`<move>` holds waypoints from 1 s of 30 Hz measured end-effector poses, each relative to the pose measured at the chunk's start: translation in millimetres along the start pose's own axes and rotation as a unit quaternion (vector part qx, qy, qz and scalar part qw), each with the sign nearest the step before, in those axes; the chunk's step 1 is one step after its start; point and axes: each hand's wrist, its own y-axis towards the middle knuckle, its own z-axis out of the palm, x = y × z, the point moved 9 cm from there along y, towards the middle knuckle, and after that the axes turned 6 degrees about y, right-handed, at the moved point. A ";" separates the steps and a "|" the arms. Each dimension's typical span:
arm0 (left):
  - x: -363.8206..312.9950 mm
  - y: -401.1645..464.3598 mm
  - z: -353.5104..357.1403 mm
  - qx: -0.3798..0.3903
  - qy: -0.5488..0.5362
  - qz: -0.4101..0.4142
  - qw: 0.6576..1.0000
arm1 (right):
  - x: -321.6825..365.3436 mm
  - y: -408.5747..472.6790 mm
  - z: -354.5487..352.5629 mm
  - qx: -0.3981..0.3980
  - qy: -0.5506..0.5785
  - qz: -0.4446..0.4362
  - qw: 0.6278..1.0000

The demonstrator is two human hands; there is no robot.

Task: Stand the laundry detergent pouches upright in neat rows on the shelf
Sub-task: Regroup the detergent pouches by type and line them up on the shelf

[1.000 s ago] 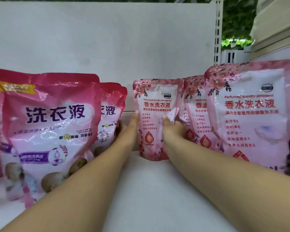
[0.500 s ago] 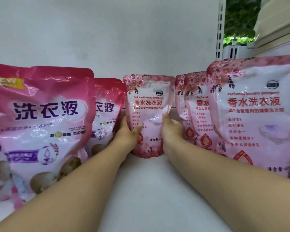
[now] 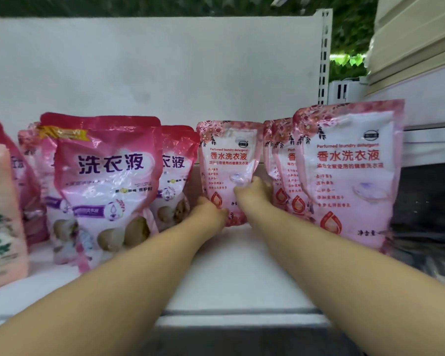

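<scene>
Left hand [image 3: 211, 210] and right hand [image 3: 252, 192] clasping pale pink pouch [image 3: 229, 160], fingers curled round its sides, upright on white shelf [image 3: 242, 265], between rows.

A pale pink floral pouch [image 3: 228, 160] stands upright at the back of the white shelf [image 3: 242, 273], between the magenta pouches [image 3: 108, 181] and a matching floral row [image 3: 344, 176]

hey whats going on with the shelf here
A person is stocking detergent pouches on a white shelf. Both hands grip one pale pink floral pouch at the back: the left hand at its lower left, the right hand on its right side. It stands upright between the magenta pouches and a row of matching floral pouches.
</scene>
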 end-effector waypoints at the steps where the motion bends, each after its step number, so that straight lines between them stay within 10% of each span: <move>1: -5.7 -11.1 -2.3 -0.001 0.042 0.020 0.999 | 7.4 -9.6 -2.0 0.011 -0.021 -0.013 1.000; 8: -3.0 -145.6 -68.2 -0.096 0.288 0.209 0.930 | 52.8 -115.6 -4.0 0.274 -0.124 -0.157 0.941; 13: 60.2 -218.2 -128.0 -0.180 0.176 0.262 0.932 | 34.6 -202.2 17.8 0.465 -0.198 -0.223 0.833; 19: 139.4 -206.4 -152.5 -0.236 0.204 0.127 0.942 | 44.1 -240.4 56.0 0.497 -0.251 -0.283 0.781; 30: 151.9 -189.7 -159.5 -0.273 0.165 0.194 0.928 | 34.8 -241.3 55.1 0.381 -0.356 -0.247 0.817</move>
